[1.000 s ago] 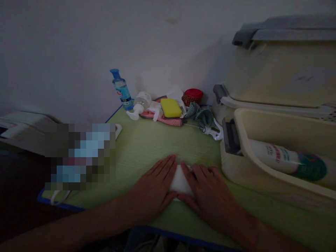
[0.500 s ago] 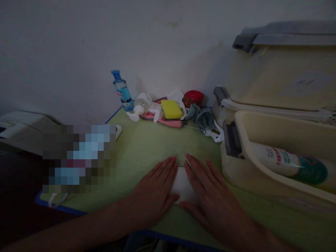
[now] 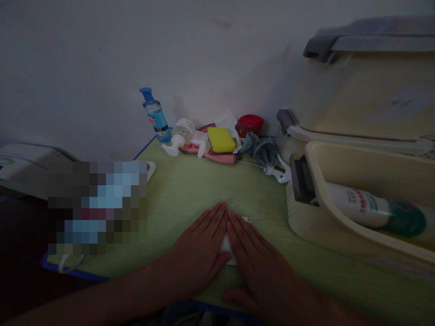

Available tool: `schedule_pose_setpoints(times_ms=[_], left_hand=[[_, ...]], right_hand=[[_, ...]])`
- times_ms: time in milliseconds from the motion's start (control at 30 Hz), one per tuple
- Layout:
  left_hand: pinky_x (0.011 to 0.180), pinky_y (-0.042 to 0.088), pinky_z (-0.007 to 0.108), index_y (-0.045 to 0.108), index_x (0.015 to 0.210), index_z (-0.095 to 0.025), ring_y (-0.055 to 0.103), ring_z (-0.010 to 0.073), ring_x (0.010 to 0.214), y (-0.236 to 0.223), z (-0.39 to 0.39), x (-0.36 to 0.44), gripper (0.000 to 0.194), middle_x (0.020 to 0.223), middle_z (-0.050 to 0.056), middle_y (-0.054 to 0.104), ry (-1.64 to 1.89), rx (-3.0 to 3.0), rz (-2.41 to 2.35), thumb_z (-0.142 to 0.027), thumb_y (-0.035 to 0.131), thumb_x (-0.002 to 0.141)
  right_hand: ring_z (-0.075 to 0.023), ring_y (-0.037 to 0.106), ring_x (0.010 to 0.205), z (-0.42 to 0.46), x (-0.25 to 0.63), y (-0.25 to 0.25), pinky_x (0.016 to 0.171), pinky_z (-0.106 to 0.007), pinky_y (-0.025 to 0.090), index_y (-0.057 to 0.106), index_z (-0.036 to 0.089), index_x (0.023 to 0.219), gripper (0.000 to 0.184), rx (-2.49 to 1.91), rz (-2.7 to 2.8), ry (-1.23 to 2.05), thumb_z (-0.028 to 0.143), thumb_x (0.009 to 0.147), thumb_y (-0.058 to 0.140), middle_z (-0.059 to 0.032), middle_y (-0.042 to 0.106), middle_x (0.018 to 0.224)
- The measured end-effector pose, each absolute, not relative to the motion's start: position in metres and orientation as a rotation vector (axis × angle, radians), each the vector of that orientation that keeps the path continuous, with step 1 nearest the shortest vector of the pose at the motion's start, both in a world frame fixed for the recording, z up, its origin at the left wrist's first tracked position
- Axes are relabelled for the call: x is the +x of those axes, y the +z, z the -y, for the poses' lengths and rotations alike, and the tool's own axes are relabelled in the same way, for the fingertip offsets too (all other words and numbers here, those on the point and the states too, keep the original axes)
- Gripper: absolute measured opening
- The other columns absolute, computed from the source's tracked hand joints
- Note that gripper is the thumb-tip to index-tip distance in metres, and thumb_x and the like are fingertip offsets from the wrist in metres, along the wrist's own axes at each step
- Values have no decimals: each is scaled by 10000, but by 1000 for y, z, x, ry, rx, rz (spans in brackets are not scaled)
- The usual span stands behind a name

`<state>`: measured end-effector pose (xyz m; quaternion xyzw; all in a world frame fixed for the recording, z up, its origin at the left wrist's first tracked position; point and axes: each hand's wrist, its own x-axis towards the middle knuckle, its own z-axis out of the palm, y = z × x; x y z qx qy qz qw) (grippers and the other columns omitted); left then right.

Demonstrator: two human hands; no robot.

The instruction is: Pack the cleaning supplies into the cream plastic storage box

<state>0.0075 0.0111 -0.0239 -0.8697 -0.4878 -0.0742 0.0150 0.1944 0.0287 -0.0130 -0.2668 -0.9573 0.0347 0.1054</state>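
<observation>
A small white sheet (image 3: 228,248), perhaps paper or tissue, lies on the green tabletop near the front edge. My left hand (image 3: 204,246) rests flat over its left part, fingers stretched forward. Across its right part lies my right hand (image 3: 260,258), also flat, with its thumb held away from the fingers. The fingertips of both hands meet or nearly meet above the sheet. Only a strip between the palms and a corner beyond the right fingers show; the rest is hidden beneath the hands.
Along the wall stand a blue bottle (image 3: 156,117), a tipped clear pump bottle (image 3: 183,132), a yellow sponge (image 3: 220,140), a red-lidded container (image 3: 250,125) and a grey cloth (image 3: 263,149). At right, a cream bin (image 3: 314,167) holds a white-green bottle (image 3: 384,210). A blurred-out item (image 3: 108,194) lies left.
My right hand has slid left across the white sheet until its fingers are beside the left hand's. The left hand has stayed nearly in place.
</observation>
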Motion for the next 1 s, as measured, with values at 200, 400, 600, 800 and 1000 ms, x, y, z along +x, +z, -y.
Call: schedule_pose_setpoints(times_ms=[200,400,600,800,1000], left_hand=[[1089,304,381,257,1381,-53,217,232,1365,-24,-12,7,567,1453,182,288,-220,-2711,1497,-319,373,893],[1094,291,379,236,1390,-56,201,231,1370,-25,-13,6,583,1462,179,270,-220,-2714,1496,-328,375,893],[1104,271,375,222,1396,-74,200,217,1372,-26,-11,6,579,1471,162,258,-261,-2744,1547,-311,384,893],[1110,244,365,203,1402,-79,181,214,1378,-24,-11,3,615,1480,156,236,-235,-2752,1538,-349,407,888],[1120,206,350,133,1427,-119,133,198,1389,-20,-10,-5,630,1501,131,179,-205,-2805,1525,-363,392,907]], right_hand=[[-317,286,1320,-29,194,-11,1031,-422,382,311,-28,1370,841,-817,2823,214,606,828,415,-227,282,1432],[-318,269,1328,-30,193,-11,1038,-435,372,304,-21,1375,830,-830,2823,259,590,828,431,-224,269,1437],[-325,276,1322,-32,196,-7,1041,-426,372,282,-33,1379,885,-801,2896,235,542,769,567,-238,252,1438],[-325,224,1342,-35,199,-11,1049,-468,350,234,-10,1400,965,-765,2889,153,552,719,622,-221,213,1456],[-314,225,1343,-38,203,-13,1056,-486,326,276,-13,1383,871,-749,2895,190,522,769,584,-238,249,1435]])
